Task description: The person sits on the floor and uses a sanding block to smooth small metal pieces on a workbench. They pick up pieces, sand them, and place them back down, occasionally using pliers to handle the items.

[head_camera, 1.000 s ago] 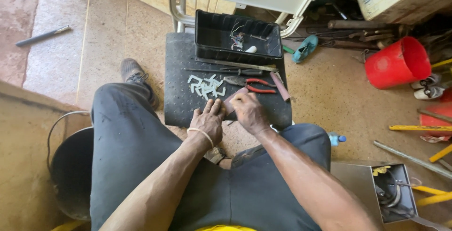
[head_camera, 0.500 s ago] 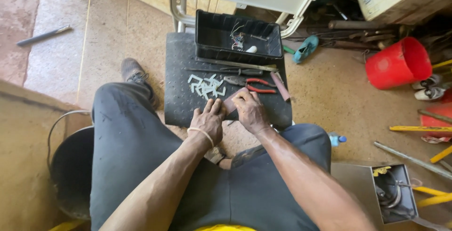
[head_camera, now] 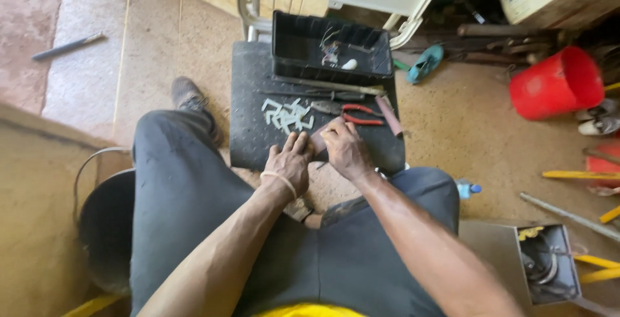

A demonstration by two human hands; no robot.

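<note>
Two hands work close together at the near edge of a dark textured mat (head_camera: 252,142): the left hand (head_camera: 289,164) lies palm down with fingers spread flat, pinning a small brownish strip (head_camera: 319,141), and the right hand (head_camera: 344,149) curls over the strip's other side (whether its fingers actually pinch the strip cannot be told, since the knuckles hide them). The strip lies on the mat between the two hands, touching both.

Just beyond the left fingertips sits one loose heap of pale grey clips (head_camera: 287,115), too tangled to count exactly, roughly a dozen. One pair of red-handled pliers (head_camera: 352,111) lies just past the right hand, with one reddish bar (head_camera: 389,115) beside it and one long thin screwdriver (head_camera: 323,93) farther out. One black tray (head_camera: 294,49) stands at the mat's far end, holding a bundle of wires (head_camera: 331,51).

Around the mat: one red bucket (head_camera: 555,84) to the right, one black bucket (head_camera: 103,226) by the left thigh, one grey metal box (head_camera: 549,265) at lower right, and one dark rod (head_camera: 68,45) on the paving.
</note>
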